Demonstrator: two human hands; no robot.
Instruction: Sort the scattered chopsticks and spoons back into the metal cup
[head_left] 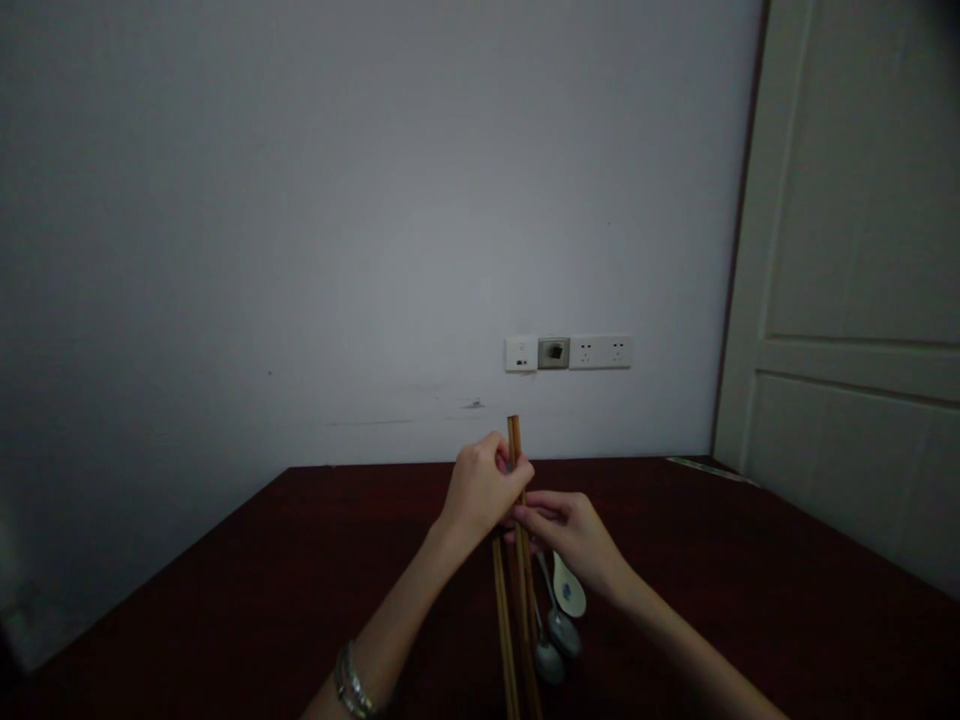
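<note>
A pair of wooden chopsticks (523, 570) stands steeply between my hands, its top ends side by side above my fingers. My left hand (484, 480) is closed around the upper part, thumb across the front. Just below, my right hand (570, 530) pinches the same chopsticks from the right side. Another pair of wooden chopsticks (504, 630) lies to the left of the held pair. Under and beside my right hand are two metal spoons (564, 632) and a white spoon (568, 590) with a blue mark. The spoons' handle ends are partly hidden by my hand.
The dark red table (360, 560) reaches back to a pale wall (375, 220). Wall sockets (600, 352) sit above the table's back edge. A panelled door (855, 300) stands at the right, with a thin pale strip (712, 470) near the back right corner.
</note>
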